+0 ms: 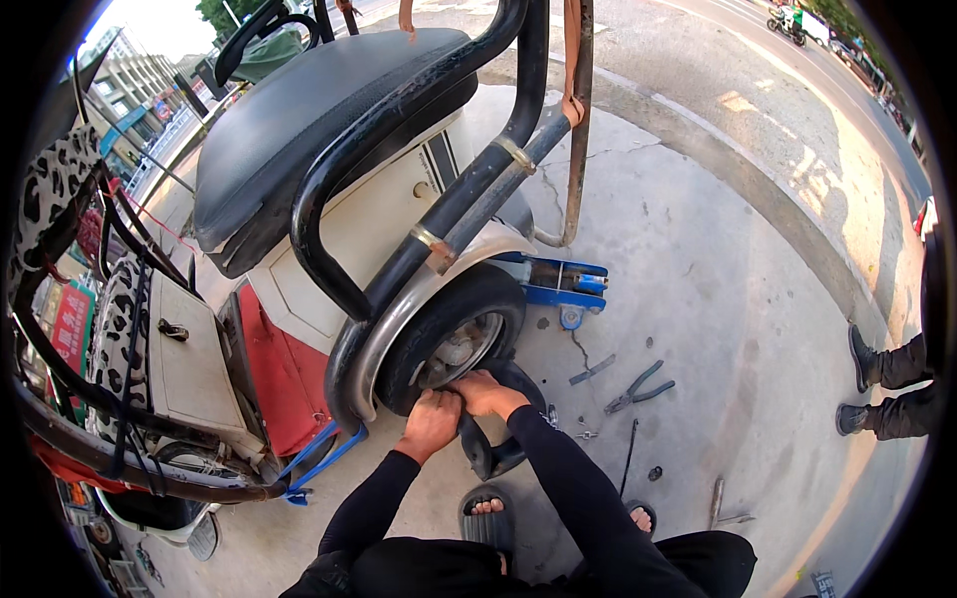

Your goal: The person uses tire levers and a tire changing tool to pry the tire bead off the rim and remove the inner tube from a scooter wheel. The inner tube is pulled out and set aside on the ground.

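Observation:
My left hand (432,419) is closed on the lower edge of a black tire (407,349), whose rim (461,344) sits under a curved metal fender on a three-wheeled vehicle. My right hand (480,394) is closed at the same tire edge, just right of the left one; its fingertips are partly hidden. A limp black rubber inner tube (483,460) hangs around and below my hands onto the pavement. A blue floor jack (558,289) is behind the wheel. Pliers (628,399), a flat bar (588,371) and a thin black rod (628,458) lie to the right.
The padded seat (319,120) and tubular frame (439,219) overhang the wheel. Another vehicle with leopard-print covers (120,349) and blue straps stands left. A bystander's dark-trousered legs (902,364) are at right. A curb (758,199) borders the road behind.

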`<state>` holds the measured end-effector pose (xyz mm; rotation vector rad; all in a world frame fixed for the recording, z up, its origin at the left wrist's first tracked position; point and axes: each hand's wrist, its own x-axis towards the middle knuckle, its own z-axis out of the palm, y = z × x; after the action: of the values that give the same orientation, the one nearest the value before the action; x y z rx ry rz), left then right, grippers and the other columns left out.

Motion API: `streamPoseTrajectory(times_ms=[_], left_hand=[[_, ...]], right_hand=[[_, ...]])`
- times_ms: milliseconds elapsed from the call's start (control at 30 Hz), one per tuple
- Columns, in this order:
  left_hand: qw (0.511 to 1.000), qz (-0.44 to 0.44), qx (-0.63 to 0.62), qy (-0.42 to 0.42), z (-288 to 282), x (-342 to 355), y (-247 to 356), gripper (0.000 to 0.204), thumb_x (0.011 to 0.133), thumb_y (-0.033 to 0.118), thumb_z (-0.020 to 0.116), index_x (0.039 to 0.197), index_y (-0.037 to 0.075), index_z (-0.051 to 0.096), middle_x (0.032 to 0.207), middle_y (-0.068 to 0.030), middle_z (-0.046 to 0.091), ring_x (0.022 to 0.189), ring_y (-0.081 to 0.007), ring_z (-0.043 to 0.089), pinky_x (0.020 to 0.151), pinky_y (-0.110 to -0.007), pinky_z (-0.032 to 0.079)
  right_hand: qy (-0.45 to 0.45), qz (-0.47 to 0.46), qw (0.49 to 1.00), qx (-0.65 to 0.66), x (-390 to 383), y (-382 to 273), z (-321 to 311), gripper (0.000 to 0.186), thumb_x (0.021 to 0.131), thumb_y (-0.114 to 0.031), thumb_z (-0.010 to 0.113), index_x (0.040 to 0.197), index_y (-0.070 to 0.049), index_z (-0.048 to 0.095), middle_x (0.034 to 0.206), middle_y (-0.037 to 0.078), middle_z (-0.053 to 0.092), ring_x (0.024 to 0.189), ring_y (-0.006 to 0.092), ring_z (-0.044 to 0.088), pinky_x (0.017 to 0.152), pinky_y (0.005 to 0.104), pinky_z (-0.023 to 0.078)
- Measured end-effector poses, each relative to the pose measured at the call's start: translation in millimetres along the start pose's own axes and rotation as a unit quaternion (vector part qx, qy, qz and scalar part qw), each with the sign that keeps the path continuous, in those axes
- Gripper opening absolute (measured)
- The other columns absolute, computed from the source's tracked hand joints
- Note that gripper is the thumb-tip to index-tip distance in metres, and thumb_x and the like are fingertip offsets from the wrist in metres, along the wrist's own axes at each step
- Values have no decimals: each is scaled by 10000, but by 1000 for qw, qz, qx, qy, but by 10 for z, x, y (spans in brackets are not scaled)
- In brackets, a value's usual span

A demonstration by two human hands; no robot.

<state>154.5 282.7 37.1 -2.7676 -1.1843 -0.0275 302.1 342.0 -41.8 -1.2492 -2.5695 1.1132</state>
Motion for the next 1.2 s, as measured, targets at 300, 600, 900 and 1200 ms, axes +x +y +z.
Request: streamPoseTrajectory(times_ms=[300, 600, 900, 1200], left_hand=[[1000, 8, 13, 16, -24, 36, -69, 180, 800, 180, 596, 922, 55, 636, 807, -85, 629, 766, -234, 637, 793, -351, 462], [1000, 13, -2, -12, -133, 60, -51, 224, 828, 180, 570, 974, 24, 634, 837, -94, 620, 798, -236, 639, 809, -347, 465], [963, 74, 221, -132, -453, 32, -60, 293, 835, 190, 591, 1049, -7, 626, 900, -99, 623, 899, -239, 620, 883, -358, 430], [970, 33, 201, -134, -55, -14, -10, 229, 793, 171, 634, 978, 39, 604, 869, -99, 599, 870, -230, 595, 862, -343, 400]], right_hand=[[12, -33, 995, 94, 86, 47, -44, 432, 771, -78, 663, 1198, -139, 685, 1219, 163, 674, 1161, 370, 615, 980, 450, 503], [22, -41, 983, 175, -58, -30, -182, 360, 822, -60, 592, 1165, -89, 697, 1202, 198, 672, 1167, 384, 610, 989, 451, 497], [-11, 17, 995, 97, 97, -7, -47, 394, 758, -49, 654, 1147, -91, 701, 1167, 170, 691, 1127, 354, 638, 943, 435, 525], [-33, 33, 996, 75, 81, -14, -191, 301, 774, -79, 631, 1060, -77, 724, 1097, 198, 696, 1072, 376, 653, 904, 449, 533]])
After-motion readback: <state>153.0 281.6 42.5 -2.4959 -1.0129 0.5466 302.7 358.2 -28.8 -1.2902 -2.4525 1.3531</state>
